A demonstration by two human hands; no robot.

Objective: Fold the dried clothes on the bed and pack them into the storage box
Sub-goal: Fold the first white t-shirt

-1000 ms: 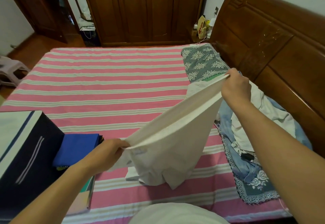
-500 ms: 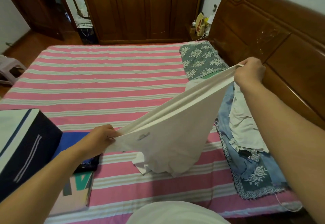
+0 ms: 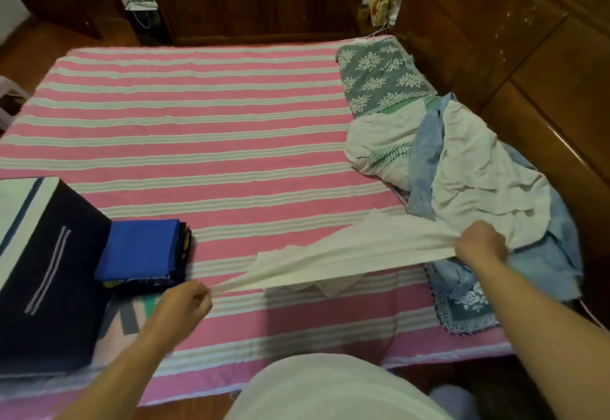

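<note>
A white garment (image 3: 346, 254) is stretched low over the pink striped bed (image 3: 204, 142), nearly flat. My left hand (image 3: 183, 300) grips its left end near the bed's front. My right hand (image 3: 480, 243) grips its right end beside a heap of unfolded white and light blue clothes (image 3: 475, 175). A dark navy storage box (image 3: 43, 264) with white stripes stands at the left front of the bed. A stack of folded clothes with a blue piece on top (image 3: 142, 251) lies right beside the box.
A grey floral pillow (image 3: 379, 73) lies at the head of the bed, a second floral cloth (image 3: 465, 307) under the heap. The wooden headboard (image 3: 528, 66) runs along the right. A wardrobe stands beyond the bed. A stool is at far left.
Both hands have come down, lowering the white garment from held up in the air to stretched almost flat over the bed. My view has tipped downward.
</note>
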